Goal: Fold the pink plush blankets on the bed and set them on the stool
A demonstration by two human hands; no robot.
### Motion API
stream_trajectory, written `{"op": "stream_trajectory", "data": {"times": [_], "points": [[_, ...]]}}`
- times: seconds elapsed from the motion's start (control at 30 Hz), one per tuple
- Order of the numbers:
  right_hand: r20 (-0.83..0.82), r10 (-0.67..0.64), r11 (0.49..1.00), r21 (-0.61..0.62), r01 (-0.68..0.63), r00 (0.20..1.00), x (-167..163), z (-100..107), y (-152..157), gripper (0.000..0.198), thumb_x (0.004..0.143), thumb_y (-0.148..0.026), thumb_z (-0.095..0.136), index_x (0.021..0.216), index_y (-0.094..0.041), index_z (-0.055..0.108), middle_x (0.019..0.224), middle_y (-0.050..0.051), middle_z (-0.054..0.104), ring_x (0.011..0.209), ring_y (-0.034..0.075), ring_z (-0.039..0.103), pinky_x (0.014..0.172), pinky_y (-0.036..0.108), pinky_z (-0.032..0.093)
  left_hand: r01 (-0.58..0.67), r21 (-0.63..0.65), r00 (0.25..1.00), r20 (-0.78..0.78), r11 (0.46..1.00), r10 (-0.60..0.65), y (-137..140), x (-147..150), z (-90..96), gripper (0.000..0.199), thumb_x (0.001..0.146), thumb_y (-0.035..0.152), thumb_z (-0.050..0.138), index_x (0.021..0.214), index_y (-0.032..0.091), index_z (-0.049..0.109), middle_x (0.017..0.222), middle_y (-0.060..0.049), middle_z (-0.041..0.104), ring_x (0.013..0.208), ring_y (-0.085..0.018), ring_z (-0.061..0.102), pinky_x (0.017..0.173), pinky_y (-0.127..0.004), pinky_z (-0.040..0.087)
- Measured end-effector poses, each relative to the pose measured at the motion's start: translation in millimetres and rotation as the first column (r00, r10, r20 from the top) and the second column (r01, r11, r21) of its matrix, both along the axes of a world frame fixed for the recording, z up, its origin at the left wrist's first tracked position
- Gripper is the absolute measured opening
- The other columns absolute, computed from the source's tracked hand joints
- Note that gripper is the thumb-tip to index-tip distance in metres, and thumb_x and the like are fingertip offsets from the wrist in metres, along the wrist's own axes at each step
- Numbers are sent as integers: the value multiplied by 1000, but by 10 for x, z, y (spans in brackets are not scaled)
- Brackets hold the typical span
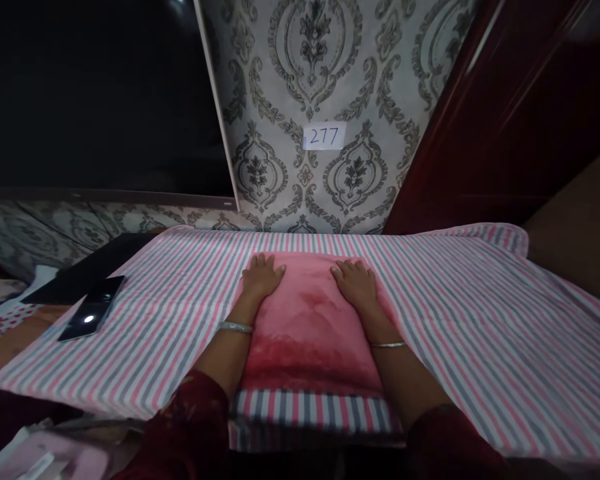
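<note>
A pink plush cloth [310, 327], folded into a rectangle, lies in front of me on a striped sheet [170, 313]. Its pile looks darker red along the near side. My left hand [262, 275] rests palm down on its far left corner, fingers spread. On the far right corner lies my right hand [355, 281], also flat with the fingers apart. Neither hand grips anything. Both wrists wear a bangle.
A dark phone [94, 308] lies on the sheet at the left. Behind are a large television [100, 100], patterned wallpaper with a paper label [325, 136] reading 277, and a dark red panel [480, 120]. A pink item [55, 457] sits at the lower left.
</note>
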State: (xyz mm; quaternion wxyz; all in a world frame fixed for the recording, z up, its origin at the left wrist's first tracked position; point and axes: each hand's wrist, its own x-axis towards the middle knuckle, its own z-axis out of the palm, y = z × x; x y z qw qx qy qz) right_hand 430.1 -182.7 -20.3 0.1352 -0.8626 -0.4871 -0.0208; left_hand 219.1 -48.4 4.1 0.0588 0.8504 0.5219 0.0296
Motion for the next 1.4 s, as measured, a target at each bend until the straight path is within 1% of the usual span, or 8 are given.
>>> {"op": "stream_trajectory", "data": {"times": [0.27, 0.83, 0.97, 1.07, 1.13, 1.23, 1.33, 1.4], "points": [[-19, -12, 1000, -11, 11, 1000, -4, 17, -2, 54, 107, -48, 27, 147, -25, 55, 158, 8, 49, 144, 31, 40, 115, 55, 29, 0, 8, 1000, -1, 1000, 0, 3, -22, -1, 64, 103, 49, 21, 158, 21, 36, 170, -12, 26, 156, -32, 23, 115, -59, 39], [-20, 5, 1000, 4, -5, 1000, -31, 117, -74, 55, 107, -46, 23, 147, -23, 54, 155, 10, 51, 140, 30, 42, 116, 55, 27, 33, 8, 999, 27, 999, -33, -61, -7, 109, 65, 102, 51, 22, 157, 20, 37, 167, -15, 31, 154, -33, 26, 115, -61, 36], [-41, -8, 999, -44, 6, 999, -135, 325, -162, 57, 107, -45, 22, 153, -22, 47, 160, 12, 44, 147, 33, 35, 117, 57, 28, 64, 80, 998, 1, 995, -64, -256, -5, 345, 62, 102, 47, 29, 155, 16, 40, 163, -18, 38, 153, -33, 28, 122, -65, 18], [-17, 90, 996, -8, -90, 996, -387, 413, -356, 59, 107, -44, 20, 158, -23, 40, 164, 13, 38, 150, 33, 31, 118, 56, 28, 179, 170, 983, -2, 969, -181, -646, -81, 450, 62, 103, 44, 30, 156, 14, 38, 163, -18, 38, 154, -32, 27, 125, -63, 11], [6, 198, 980, 4, -198, 980, -611, 363, -539, 57, 108, -43, 21, 159, -26, 39, 165, 11, 36, 152, 32, 30, 119, 56, 26, 279, 202, 959, -5, 939, -284, -966, -178, 382, 64, 103, 47, 31, 158, 14, 35, 164, -17, 36, 155, -32, 24, 126, -62, 10], [33, 277, 961, -25, -276, 960, -889, 164, -785, 55, 107, -42, 29, 159, -28, 40, 167, 8, 32, 154, 33, 26, 121, 57, 22, 358, 180, 933, -42, 916, -356, -1343, -327, 108, 66, 102, 53, 33, 159, 19, 35, 167, -16, 31, 156, -36, 21, 125, -62, 13], [68, 274, 962, -3, -274, 959, -1004, -24, -894, 56, 105, -40, 34, 160, -27, 38, 169, 7, 27, 156, 32, 21, 123, 57, 17, 364, 187, 931, -52, 912, -361, -1485, -400, -151, 67, 103, 53, 33, 161, 20, 33, 170, -15, 23, 157, -38, 15, 126, -63, 12], [81, 265, 964, 15, -267, 961, -1009, -89, -899, 57, 104, -40, 36, 160, -28, 38, 170, 6, 26, 156, 32, 20, 123, 57, 15, 357, 193, 934, -44, 914, -356, -1484, -400, -232, 68, 102, 53, 34, 161, 19, 33, 170, -15, 20, 158, -38, 13, 126, -64, 11]]}}
